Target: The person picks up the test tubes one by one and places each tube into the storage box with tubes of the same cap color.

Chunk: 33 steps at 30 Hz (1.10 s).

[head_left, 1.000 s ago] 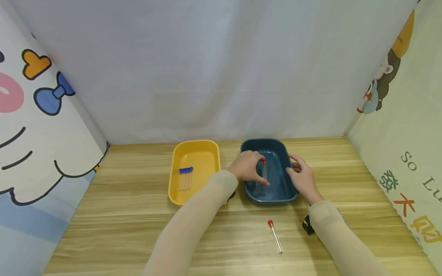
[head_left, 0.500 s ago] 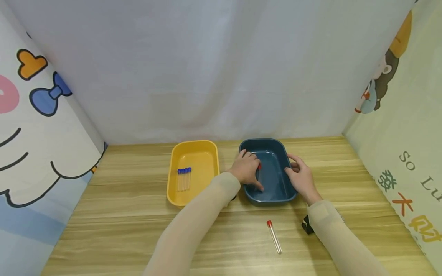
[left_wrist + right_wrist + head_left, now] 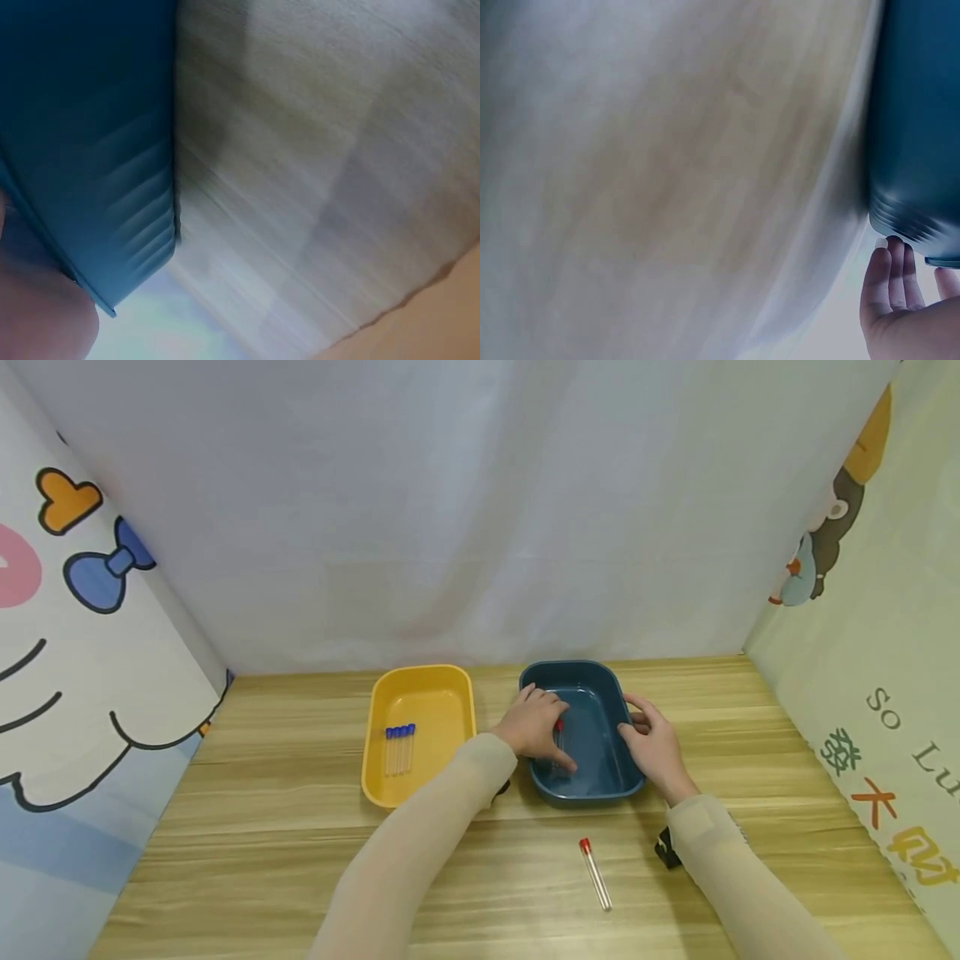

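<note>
My left hand [image 3: 531, 724] reaches over the left side of a dark blue tray [image 3: 600, 789], thumb and fingers spread apart. Beside its palm a red-capped test tube [image 3: 558, 725] lies in the tray, partly covered by the hand. On the tray's right side my right hand [image 3: 658, 747] holds the rim, thumb over the edge and fingers outside. The right wrist view shows those fingers [image 3: 891, 281] against the tray's outer wall [image 3: 922, 135]. Another red-capped test tube [image 3: 596, 877] rests on the table in front of the tray.
Left of the blue tray stands a yellow tray [image 3: 382, 693] with several blue-capped test tubes [image 3: 400, 750] side by side in it. The wood-grain table [image 3: 262, 827] ends at a pale curtain [image 3: 480, 527], with printed cloths on both sides.
The left hand has moved slightly left and lower into the blue tray. The tube it held between thumb and fingers now lies by its palm. The right hand keeps its place.
</note>
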Tool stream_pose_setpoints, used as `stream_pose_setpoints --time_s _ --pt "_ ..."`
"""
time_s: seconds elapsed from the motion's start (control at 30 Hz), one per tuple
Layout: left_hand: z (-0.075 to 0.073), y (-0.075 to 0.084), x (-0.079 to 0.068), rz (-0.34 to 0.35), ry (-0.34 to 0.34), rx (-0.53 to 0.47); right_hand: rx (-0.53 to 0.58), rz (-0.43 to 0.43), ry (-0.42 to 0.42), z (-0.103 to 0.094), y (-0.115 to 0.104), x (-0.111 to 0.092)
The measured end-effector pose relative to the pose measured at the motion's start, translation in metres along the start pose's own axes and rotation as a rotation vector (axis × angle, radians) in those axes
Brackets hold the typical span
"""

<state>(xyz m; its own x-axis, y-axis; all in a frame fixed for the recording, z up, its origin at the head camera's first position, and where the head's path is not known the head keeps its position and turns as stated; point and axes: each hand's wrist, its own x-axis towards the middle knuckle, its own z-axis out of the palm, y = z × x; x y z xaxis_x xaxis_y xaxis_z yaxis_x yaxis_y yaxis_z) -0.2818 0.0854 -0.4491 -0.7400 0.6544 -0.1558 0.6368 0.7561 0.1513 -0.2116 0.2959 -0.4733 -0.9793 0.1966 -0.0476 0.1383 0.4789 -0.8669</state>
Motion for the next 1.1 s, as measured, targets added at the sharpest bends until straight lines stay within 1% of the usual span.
stream_pose_setpoints --time_s 0.07,0.2,0.63,0.87,1.1 --pt "-0.003 -0.001 -0.003 0.005 0.003 -0.032 0.004 0.001 -0.002 0.0 0.0 0.0" --pt "-0.008 -0.002 -0.006 0.015 0.01 -0.055 0.011 0.0 -0.001 0.001 -0.001 -0.001" --pt "-0.029 0.005 -0.02 0.041 0.054 -0.074 0.005 0.005 -0.002 0.002 -0.002 -0.002" --pt "-0.039 0.011 -0.033 0.06 0.083 -0.064 -0.002 0.001 -0.003 0.002 -0.002 -0.002" --pt "-0.046 0.021 -0.049 0.094 0.073 0.0 -0.011 -0.009 0.01 0.003 -0.002 -0.001"
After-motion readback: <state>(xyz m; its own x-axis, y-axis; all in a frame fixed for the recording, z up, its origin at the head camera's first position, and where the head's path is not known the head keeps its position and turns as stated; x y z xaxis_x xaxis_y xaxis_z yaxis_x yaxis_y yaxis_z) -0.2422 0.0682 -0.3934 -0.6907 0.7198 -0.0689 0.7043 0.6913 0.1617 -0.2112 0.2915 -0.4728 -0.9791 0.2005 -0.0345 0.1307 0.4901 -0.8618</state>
